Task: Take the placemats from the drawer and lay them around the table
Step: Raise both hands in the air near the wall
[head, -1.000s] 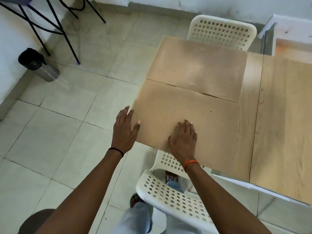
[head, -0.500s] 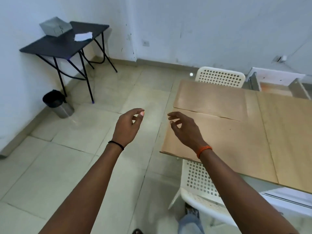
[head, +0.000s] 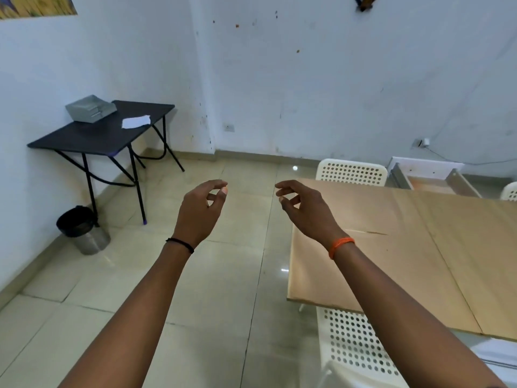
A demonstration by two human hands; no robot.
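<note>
Both hands up in air, fingers loosely curled, holding nothing: left hand [head: 197,217] over floor, right hand [head: 307,212] over placemats [head: 377,247] on table [head: 475,247].

the room is evenly and softly lit, with a cool bluish cast on the white walls [head: 335,93]. small glare spots shine on the glossy floor tiles [head: 284,270]. shadows are faint (a pale one sits under the black side table [head: 106,130]). wide-angle distortion bends the edges, and fine detail looks slightly soft.
</note>
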